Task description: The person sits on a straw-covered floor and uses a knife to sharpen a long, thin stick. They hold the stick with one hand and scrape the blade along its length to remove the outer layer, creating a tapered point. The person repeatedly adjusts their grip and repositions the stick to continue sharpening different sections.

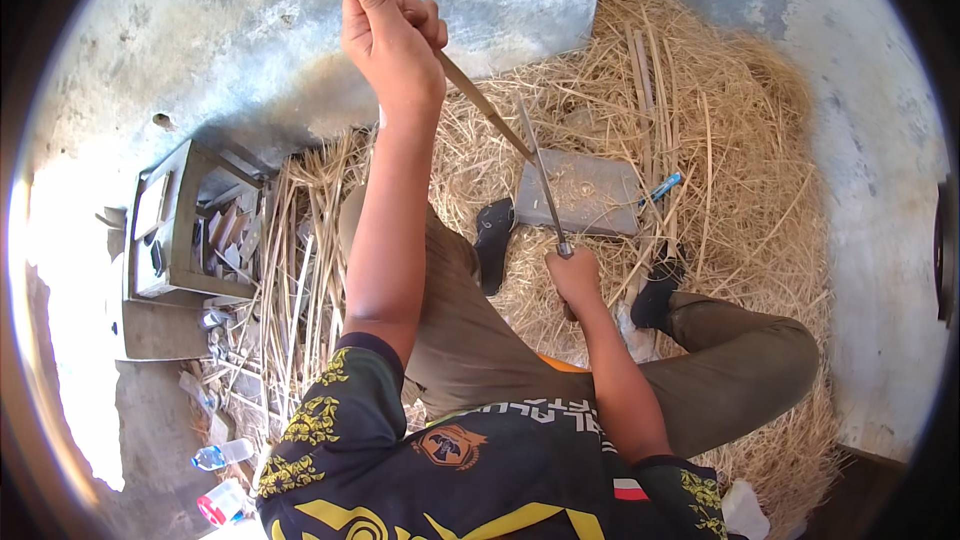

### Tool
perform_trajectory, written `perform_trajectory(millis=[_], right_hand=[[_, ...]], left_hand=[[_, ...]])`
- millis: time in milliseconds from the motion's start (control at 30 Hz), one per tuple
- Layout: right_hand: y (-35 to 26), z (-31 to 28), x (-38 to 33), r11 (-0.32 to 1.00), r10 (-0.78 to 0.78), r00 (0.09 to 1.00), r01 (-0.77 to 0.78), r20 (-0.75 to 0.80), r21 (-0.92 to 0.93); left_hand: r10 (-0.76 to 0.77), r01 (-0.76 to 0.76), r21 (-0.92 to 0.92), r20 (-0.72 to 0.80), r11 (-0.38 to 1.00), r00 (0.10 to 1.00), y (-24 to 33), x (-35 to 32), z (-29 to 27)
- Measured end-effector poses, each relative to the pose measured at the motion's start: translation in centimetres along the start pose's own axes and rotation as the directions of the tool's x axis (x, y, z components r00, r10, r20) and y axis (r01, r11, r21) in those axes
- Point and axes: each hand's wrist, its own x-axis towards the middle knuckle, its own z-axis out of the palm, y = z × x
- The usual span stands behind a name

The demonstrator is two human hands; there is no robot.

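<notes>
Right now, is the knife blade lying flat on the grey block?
No. The right hand holds the knife raised, its blade against the bamboo strip gripped by the left hand, above the grey block.

Left hand (392, 35) gripping bamboo strip (480, 105), right hand (574, 278) holding knife (541, 180), shavings (700, 140) underfoot

Black-yellow patterned jersey, olive trousers
</notes>
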Motion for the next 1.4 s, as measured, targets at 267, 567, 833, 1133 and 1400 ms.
perform_trajectory(millis=[267,567,833,1133,1400], right_hand=[[-5.4,-1.3,-3.3,0.908,-0.275,0.945,0.316,-0.18,0.275],[3.0,0.1,1.9,0.934,0.285,0.954,-0.254,-0.095,0.252],[-3.1,-1.2,-0.8,0.812,-0.133,0.965,0.237,-0.226,0.534],[-4.0,-1.2,-1.7,0.969,-0.247,0.967,0.247,-0.068,-0.008],[-3.6,1.3,-3.8,0.822,-0.305,0.914,0.395,-0.268,0.41]], left_hand=[[0.017,-0.016,-0.052,0.01,0.999,1.0,-0.2,0.1,0.6],[-0.097,0.095,-0.106,-0.01,0.99,0.995,0.0,0.3,-0.8],[-0.095,0.088,-0.083,-0.092,0.993,0.991,0.4,-0.5,0.7],[-0.026,0.026,-0.077,0.001,0.997,1.0,1.1,-0.3,0.4],[-0.035,0.035,-0.074,-0.002,0.997,0.999,0.6,-1.0,1.7]])
